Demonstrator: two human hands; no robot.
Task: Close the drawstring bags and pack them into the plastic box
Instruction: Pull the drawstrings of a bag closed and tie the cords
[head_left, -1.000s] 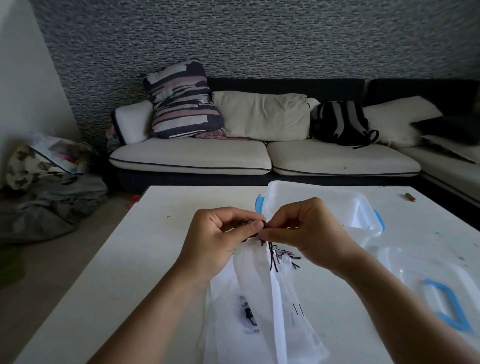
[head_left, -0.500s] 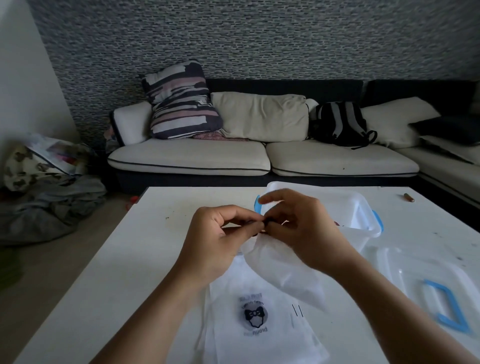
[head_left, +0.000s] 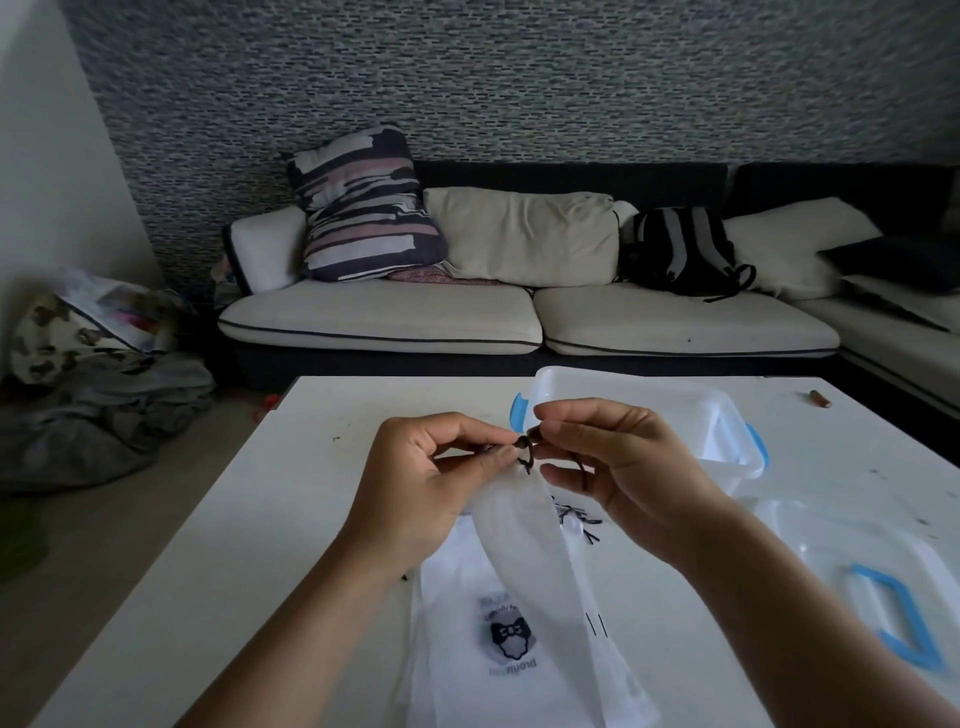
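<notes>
Both hands are up over the middle of the worktop (head_left: 270, 519): left hand (head_left: 431, 488) and right hand (head_left: 618, 467) each pinch the dark drawstring (head_left: 524, 452) at the white bag (head_left: 519, 530) top. Plastic box (head_left: 649, 400) sits just behind, toward the far edge, and more bags (head_left: 467, 649) lie flat near the front edge.

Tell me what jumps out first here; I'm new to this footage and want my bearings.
At centre, the left hand and right hand pinch the dark drawstring of a white drawstring bag lifted off the white table. Just behind them sits the open plastic box with blue clips, its lid lying at right. More flat bags, one printed with a bow logo, lie nearest the camera.
</notes>
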